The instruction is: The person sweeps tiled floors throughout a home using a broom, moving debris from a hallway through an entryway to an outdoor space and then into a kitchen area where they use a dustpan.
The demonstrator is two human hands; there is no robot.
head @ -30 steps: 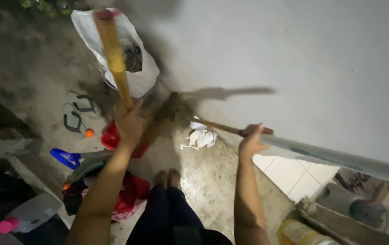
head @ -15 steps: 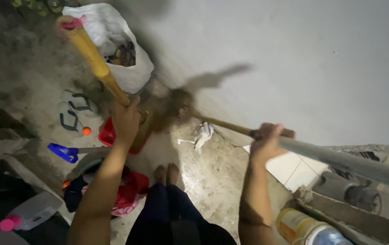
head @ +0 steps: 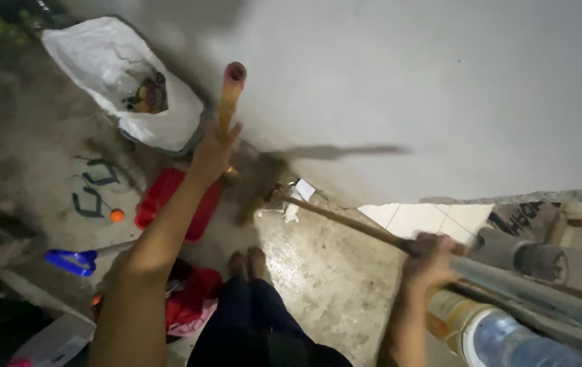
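Note:
My left hand [head: 213, 153] grips a yellow-brown stick [head: 229, 95] with a reddish tip that stands up toward the camera near the grey wall. A red dustpan [head: 168, 197] lies on the concrete floor below that hand. My right hand [head: 430, 261] holds a long wooden broom handle [head: 345, 221]. The handle slants down left to a dark brush head [head: 260, 180] at the foot of the wall. Crumpled white paper [head: 297, 197] lies beside the brush head. My bare feet [head: 249, 261] stand close behind it.
A white sack with rubbish [head: 124, 85] sits at the upper left. A pair of sandals [head: 94, 190], a small orange ball [head: 117, 215] and a blue handle [head: 70, 261] lie to the left. Red cloth [head: 192, 299] is by my legs. A plastic bottle [head: 491, 336] and pipes [head: 522, 255] are at the right.
My right hand pulled back and down along the broom handle. The stick in my left hand swung from leaning left to nearly upright. The paper shifted toward the wall.

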